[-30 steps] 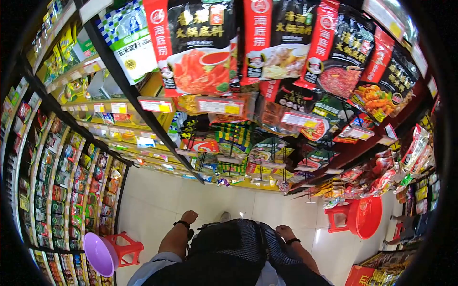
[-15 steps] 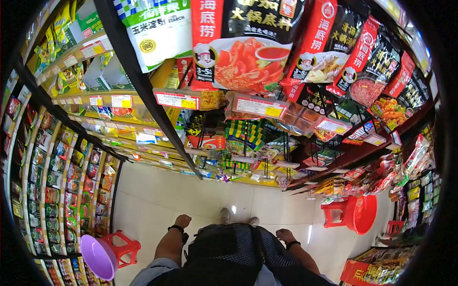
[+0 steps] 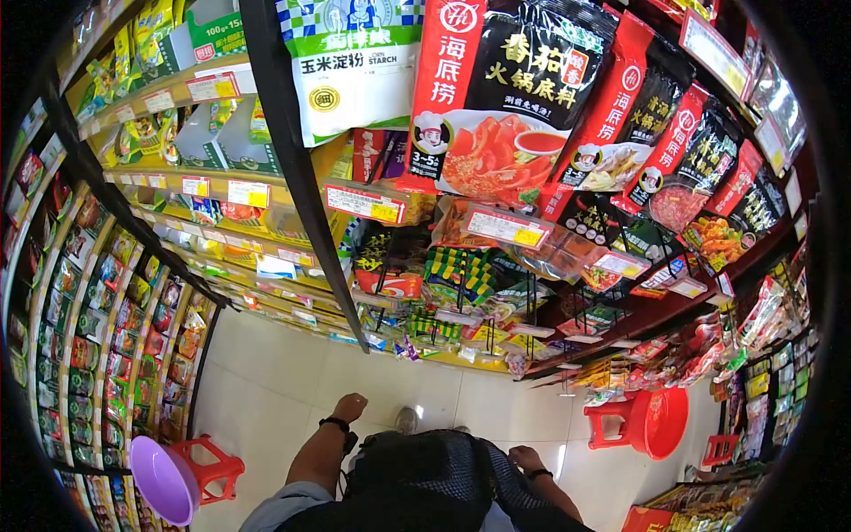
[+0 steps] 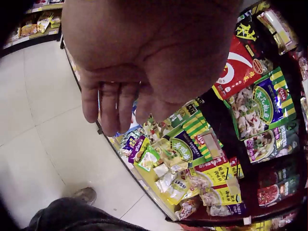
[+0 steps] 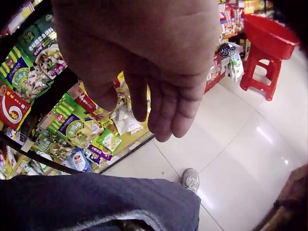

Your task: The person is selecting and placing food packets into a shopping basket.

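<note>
Both hands hang low at the person's sides, holding nothing. The left hand (image 3: 350,407) is left of a dark mesh bag (image 3: 425,470) at the person's front; in the left wrist view this hand (image 4: 149,57) has its fingers loosely extended, with hanging food packets (image 4: 183,149) beyond. To the right of the bag is the right hand (image 3: 526,457). Its fingers hang relaxed in the right wrist view, where the hand (image 5: 144,62) touches nothing and packets (image 5: 77,127) show behind. Black-and-red hotpot seasoning packs (image 3: 505,97) and a white-green starch bag (image 3: 355,75) hang on the rack above.
A purple basin (image 3: 164,479) leans by a red stool (image 3: 213,470) at lower left. On the right stand a red basin (image 3: 660,424) and another red stool (image 3: 607,424). Stocked shelves (image 3: 106,355) line the left; pale floor tiles (image 3: 266,363) lie between.
The hanging packs first grew larger in the head view, then shifted right with the starch bag. The basins moved slightly left in view. Both hands still hang low and hold nothing.
</note>
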A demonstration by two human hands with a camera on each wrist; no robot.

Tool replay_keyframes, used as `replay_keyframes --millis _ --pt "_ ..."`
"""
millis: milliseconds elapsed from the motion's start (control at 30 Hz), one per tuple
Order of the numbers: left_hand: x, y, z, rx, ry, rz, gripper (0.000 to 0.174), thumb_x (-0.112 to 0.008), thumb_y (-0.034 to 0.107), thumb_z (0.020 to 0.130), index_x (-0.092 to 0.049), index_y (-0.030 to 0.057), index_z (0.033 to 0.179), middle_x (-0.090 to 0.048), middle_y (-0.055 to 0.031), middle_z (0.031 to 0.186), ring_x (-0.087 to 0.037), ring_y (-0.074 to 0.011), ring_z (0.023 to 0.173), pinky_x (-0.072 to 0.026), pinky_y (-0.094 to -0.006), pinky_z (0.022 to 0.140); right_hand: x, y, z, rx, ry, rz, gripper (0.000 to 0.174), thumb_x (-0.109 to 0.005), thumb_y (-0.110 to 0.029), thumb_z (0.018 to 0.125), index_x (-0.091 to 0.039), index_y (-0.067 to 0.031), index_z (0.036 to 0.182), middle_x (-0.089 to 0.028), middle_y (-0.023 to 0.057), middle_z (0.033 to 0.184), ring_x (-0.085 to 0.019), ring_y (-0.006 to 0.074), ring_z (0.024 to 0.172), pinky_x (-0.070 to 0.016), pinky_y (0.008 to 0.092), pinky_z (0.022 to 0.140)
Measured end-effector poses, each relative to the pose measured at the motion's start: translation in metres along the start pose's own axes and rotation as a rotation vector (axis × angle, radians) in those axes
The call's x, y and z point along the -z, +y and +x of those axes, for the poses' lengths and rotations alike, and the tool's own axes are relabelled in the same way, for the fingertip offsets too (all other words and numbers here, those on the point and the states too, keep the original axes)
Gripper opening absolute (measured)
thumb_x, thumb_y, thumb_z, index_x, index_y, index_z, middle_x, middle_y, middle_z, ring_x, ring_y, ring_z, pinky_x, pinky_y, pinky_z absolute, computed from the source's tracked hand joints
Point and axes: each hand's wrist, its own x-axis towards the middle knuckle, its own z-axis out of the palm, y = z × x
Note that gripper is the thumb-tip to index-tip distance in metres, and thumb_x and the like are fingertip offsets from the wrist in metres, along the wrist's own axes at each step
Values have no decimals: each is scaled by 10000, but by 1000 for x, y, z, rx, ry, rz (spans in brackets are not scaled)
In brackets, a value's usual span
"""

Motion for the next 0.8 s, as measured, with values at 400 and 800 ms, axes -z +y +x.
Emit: replay_keyframes --millis 400,800 --pt "-114 -59 -43 288 -41 -497 158 -520 143 837 -640 50 879 -653 -165 938 -630 -314 916 -522 -424 792 -6 25 18 18 -44 20 327 -618 -311 851 -635 -18 995 -673 91 899 -652 172 787 -523 314 676" --pt "-60 6 -57 487 189 -772 213 -508 203 858 -657 53 881 -670 -167 869 -648 -313 827 -524 -416 759 30 16 57 34 -111 -196 285 -567 -246 851 -642 -6 985 -660 69 872 -643 164 782 -523 296 678"
